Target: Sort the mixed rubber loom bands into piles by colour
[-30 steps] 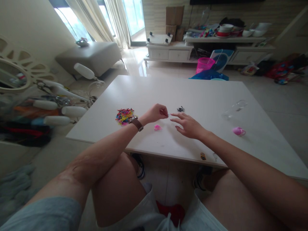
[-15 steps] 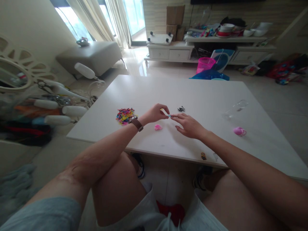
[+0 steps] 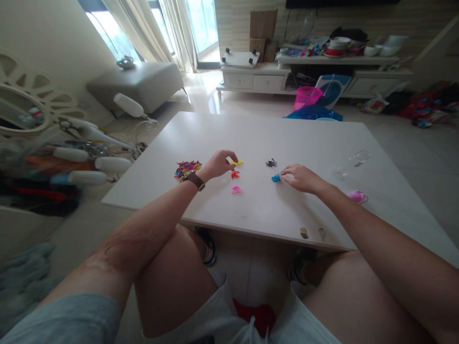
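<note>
My left hand (image 3: 219, 164) hovers beside a small yellow heap (image 3: 238, 163) and a red heap (image 3: 234, 175) of tiny slim pieces, its thumb and forefinger curved and apart. Closed at the fingertips, my right hand (image 3: 301, 178) touches the right edge of a blue heap (image 3: 275, 178); whatever is between those fingers is too small to see. A black heap (image 3: 271, 163) lies just beyond the blue one. Nearer to me is a pink heap (image 3: 236, 189). Left of my wrist watch sits a larger mixed-colour pile (image 3: 186, 169), partly covered by that wrist.
The white table (image 3: 215, 129) also bears a clear plastic container (image 3: 353, 162) and a pink-purple object (image 3: 357, 196) at right. A small yellow figure (image 3: 304, 233) and a clear little item (image 3: 322, 233) lie by the near edge. White lamp arms (image 3: 129, 105) stand left.
My hands have parted from the small bluish piece they met over at mid-table. The left moved left, the right moved right to the blue heap. The red, yellow and blue heaps now show.
</note>
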Tool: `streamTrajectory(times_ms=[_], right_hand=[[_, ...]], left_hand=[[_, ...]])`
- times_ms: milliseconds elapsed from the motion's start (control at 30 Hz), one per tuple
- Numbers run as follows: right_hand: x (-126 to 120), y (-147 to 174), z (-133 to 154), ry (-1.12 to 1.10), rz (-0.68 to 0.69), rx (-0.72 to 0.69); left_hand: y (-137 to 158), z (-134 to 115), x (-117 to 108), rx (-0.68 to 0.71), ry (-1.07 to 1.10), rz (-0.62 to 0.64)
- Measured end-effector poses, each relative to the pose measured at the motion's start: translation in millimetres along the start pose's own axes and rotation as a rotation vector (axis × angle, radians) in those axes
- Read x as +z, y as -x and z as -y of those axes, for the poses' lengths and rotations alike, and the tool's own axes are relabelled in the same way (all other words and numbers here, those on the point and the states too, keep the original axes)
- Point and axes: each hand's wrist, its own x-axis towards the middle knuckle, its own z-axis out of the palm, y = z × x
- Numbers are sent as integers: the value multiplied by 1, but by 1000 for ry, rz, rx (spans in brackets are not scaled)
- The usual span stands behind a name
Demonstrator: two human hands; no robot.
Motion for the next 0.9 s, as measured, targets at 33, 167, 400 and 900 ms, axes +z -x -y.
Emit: streamTrajectory(times_ms=[33,167,400,900], right_hand=[[1,-1,1,5,16,3],[4,-2,0,22,46,14],[9,-3,-5,25,8,35],[3,0,4,-3,24,33]], left_hand=[[1,1,-1,2,-13,4],[3,7,-8,-69,-36,-8],[8,14,-31,-243,-61,-189],[20,49,-56,-400,-33,-327]])
